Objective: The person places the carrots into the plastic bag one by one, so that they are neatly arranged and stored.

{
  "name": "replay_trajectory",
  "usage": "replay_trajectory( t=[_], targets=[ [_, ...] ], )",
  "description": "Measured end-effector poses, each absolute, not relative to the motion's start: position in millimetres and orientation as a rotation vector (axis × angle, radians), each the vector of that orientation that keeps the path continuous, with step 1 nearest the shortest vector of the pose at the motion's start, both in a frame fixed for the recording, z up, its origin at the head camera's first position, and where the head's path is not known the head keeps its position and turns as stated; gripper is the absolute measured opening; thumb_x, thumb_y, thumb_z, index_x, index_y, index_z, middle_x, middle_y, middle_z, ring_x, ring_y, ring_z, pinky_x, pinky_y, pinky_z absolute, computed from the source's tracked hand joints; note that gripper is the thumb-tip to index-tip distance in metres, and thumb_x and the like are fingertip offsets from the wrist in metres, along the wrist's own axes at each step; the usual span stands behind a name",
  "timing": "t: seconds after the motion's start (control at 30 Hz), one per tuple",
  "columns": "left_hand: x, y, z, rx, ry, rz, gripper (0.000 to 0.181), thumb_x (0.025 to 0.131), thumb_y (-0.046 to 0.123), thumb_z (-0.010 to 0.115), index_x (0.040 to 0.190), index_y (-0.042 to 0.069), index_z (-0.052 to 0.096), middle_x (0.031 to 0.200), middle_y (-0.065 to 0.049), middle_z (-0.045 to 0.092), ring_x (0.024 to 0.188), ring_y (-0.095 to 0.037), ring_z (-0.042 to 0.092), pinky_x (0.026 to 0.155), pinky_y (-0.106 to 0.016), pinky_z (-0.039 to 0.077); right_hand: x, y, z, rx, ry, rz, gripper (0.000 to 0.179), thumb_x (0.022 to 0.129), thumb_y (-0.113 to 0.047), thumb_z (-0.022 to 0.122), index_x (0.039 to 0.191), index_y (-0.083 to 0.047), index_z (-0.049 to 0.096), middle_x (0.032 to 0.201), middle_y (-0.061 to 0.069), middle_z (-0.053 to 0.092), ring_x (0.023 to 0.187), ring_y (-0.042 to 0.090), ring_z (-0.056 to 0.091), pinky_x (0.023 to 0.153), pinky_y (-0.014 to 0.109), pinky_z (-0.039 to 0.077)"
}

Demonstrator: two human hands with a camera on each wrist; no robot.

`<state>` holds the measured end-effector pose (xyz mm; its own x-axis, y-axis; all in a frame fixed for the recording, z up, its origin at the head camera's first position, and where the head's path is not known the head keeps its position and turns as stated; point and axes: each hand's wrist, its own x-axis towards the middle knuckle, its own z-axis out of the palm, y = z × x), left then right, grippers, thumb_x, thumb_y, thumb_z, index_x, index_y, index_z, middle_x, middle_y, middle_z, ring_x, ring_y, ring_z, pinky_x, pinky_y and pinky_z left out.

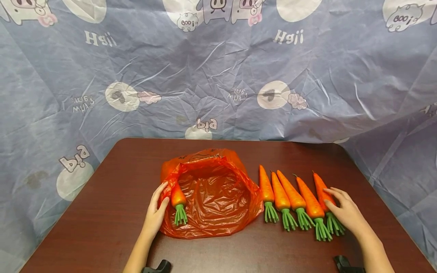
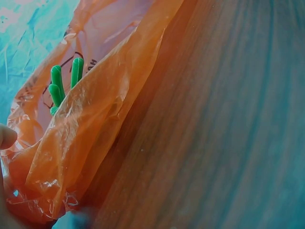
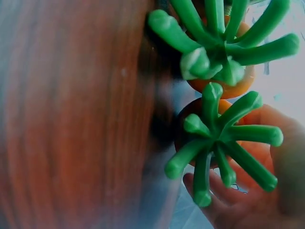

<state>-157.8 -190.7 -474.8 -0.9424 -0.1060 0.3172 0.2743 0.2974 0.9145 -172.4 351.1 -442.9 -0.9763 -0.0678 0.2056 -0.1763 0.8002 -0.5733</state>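
A red plastic bag (image 1: 211, 223) lies with its wide mouth facing me. Just inside its left side is an orange carrot (image 1: 178, 197) with green stem stubs, whose stems (image 2: 56, 86) poke up behind the film in the left wrist view. My left hand (image 1: 155, 212) grips the bag's left rim between thumb and fingers. Over on the right, my right hand (image 1: 346, 210) holds the rightmost carrot (image 1: 321, 187) around its thick upper part, fingers and thumb on either side. That carrot's green stems (image 3: 219, 138) splay toward the camera in the right wrist view.
Several more carrots lie in a row between bag and right hand: one (image 1: 266, 185) beside the bag's rim, others (image 1: 280, 193) further right, one (image 1: 308, 199) close against the held carrot. The dark brown table (image 1: 102, 212) ends at a printed grey-blue cloth (image 1: 211, 76) behind.
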Motion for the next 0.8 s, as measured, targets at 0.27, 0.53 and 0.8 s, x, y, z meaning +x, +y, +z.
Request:
replay_trajectory(
  t=[0.27, 0.53, 0.8],
  targets=[
    [-156, -190, -473, -0.110, -2.278, -1.679, 0.043, 0.093, 0.012, 0.047, 0.135, 0.010, 0.040, 0.146, -0.013, 0.030, 0.134, -0.023, 0.023, 0.109, -0.037, 0.019, -172, 350, -439, 0.203, -2.851, 0.927, 0.042, 0.090, -0.022, 0.053, 0.122, 0.005, 0.049, 0.128, 0.033, 0.035, 0.115, 0.053, 0.032, 0.086, 0.065, 0.027],
    [-156, -191, -473, -0.139, -2.277, -1.664, 0.043, 0.093, 0.009, 0.047, 0.135, 0.008, 0.039, 0.145, -0.016, 0.029, 0.133, -0.029, 0.023, 0.105, -0.056, 0.018, -163, 348, -440, 0.211, -2.841, 0.948, 0.044, 0.089, -0.022, 0.055, 0.123, 0.005, 0.047, 0.130, 0.033, 0.033, 0.115, 0.051, 0.030, 0.086, 0.064, 0.027],
    [-156, -190, -473, -0.129, -2.282, -1.660, 0.042, 0.093, 0.012, 0.047, 0.135, 0.011, 0.040, 0.146, -0.013, 0.030, 0.133, -0.025, 0.024, 0.109, -0.032, 0.020, -156, 347, -440, 0.220, -2.841, 0.953, 0.045, 0.089, -0.021, 0.056, 0.124, 0.005, 0.046, 0.131, 0.034, 0.031, 0.115, 0.051, 0.029, 0.085, 0.064, 0.027]
  ],
)
